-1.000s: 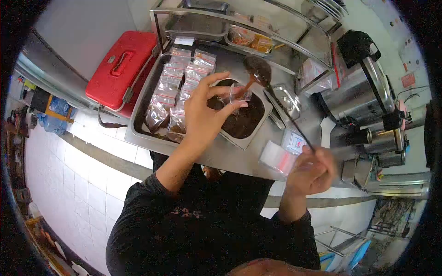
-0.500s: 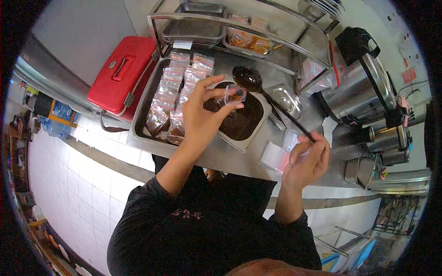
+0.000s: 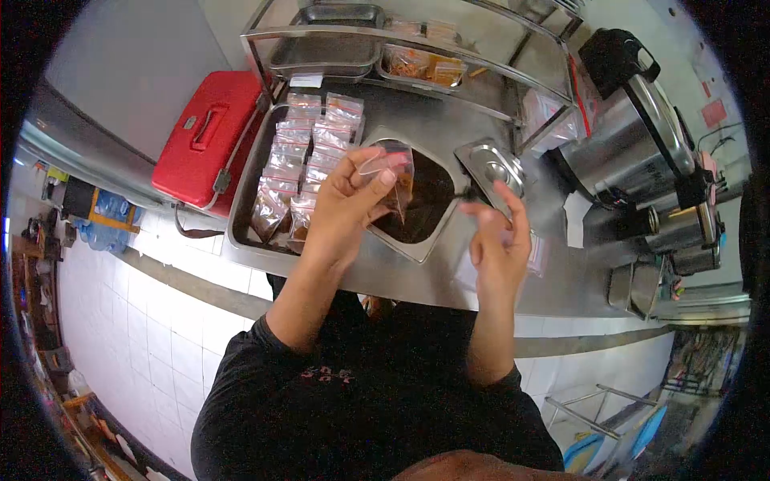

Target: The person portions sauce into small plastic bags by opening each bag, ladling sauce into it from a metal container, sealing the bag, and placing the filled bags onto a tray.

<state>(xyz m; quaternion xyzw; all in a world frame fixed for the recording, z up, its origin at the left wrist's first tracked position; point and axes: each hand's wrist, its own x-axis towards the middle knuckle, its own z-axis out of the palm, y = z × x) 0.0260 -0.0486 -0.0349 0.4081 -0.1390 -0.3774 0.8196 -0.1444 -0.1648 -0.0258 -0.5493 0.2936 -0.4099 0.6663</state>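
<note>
My left hand [image 3: 345, 200] pinches a small clear zip bag [image 3: 397, 178] with a little dark content toward its bottom, held over a steel pan [image 3: 417, 254] of dark brown sauce. My right hand [image 3: 499, 240] is to the right of the pan, fingers apart, holding nothing. The black spoon's handle [image 3: 465, 195] rests at the pan's right edge; its bowl is hidden. To the left, a large tray [image 3: 237, 216] holds rows of filled zip bags [image 3: 290, 152]. Flat empty bags [image 3: 468, 268] lie beneath and beside my right hand.
A red case [image 3: 192, 152] stands left of the tray. Behind are a steel rack [image 3: 361, 34] and a tray of orange food bags [image 3: 421, 66]. A steel lid [image 3: 491, 164] lies right of the pan, with large steel cookers [image 3: 622, 140] farther right.
My right hand has let go of the black spoon, which has gone down to the pan. The bag in my left hand now hangs lengthwise, and my right hand has moved slightly left.
</note>
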